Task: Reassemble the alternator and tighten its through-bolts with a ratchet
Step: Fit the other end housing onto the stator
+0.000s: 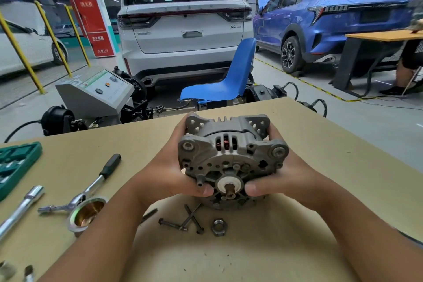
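Nearest to us, the loose through-bolts (183, 224) and a nut (219, 227) lie on the counter (320, 144), just below the alternator (231, 158). We grasp it from both sides, left hand (167, 171) and right hand (281, 176), thumbs on its rear face, and its shaft points toward us. Further left lie the ratchet (91, 188), nearer our left hand, and the open green socket case (16, 165) with tools whose kind we cannot tell.

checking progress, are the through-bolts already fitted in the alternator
No, the through-bolts lie loose on the table beside a nut, while both hands hold the alternator above them.
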Tool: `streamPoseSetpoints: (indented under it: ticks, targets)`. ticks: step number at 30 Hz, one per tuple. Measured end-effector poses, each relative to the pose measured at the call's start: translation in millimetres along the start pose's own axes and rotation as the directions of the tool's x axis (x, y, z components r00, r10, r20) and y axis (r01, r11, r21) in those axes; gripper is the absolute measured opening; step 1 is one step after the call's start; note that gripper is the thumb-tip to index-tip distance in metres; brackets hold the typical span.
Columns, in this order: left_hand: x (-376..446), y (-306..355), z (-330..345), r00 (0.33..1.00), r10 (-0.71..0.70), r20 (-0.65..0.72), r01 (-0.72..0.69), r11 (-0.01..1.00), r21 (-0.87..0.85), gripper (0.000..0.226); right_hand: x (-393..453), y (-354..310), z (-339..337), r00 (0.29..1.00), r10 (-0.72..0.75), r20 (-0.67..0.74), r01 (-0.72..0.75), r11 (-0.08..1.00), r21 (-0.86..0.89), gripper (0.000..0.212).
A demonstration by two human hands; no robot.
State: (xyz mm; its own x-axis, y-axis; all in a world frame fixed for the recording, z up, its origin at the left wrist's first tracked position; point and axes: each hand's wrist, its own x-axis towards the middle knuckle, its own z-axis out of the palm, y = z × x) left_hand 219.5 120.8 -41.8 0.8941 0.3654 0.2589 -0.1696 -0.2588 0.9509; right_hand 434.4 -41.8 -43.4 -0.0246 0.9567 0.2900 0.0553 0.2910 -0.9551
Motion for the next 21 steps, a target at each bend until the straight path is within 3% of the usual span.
streamPoseSetpoints:
  ticks: [5,11,13,17,21]
  targets:
    - [1,0,1,0.996,-0.004,-0.086,-0.001,0.998,-0.059,0.107,3,9,2,0.988,-0.043,-0.15,0.035,0.998,-0.061,0.1]
    - [8,-1,4,0.971,-0.088,-0.222,0.068,0.993,-0.094,0.08,20,-3,7,0.971,-0.057,-0.234,0.037,0.995,-0.088,0.062]
    - [10,3,6,0.955,-0.165,-0.248,0.136,0.982,-0.13,0.075,19,-5,6,0.964,-0.009,-0.267,-0.017,0.995,-0.094,0.06]
    - [14,15,13,0.934,-0.321,-0.155,0.301,0.943,-0.14,0.068,11,-13,-1,0.967,0.138,-0.213,-0.149,0.988,-0.038,0.05]
    - [15,20,25,0.896,-0.427,-0.12,0.409,0.9,-0.151,0.057,5,-15,-6,0.92,0.299,-0.252,-0.3,0.953,0.036,0.057]
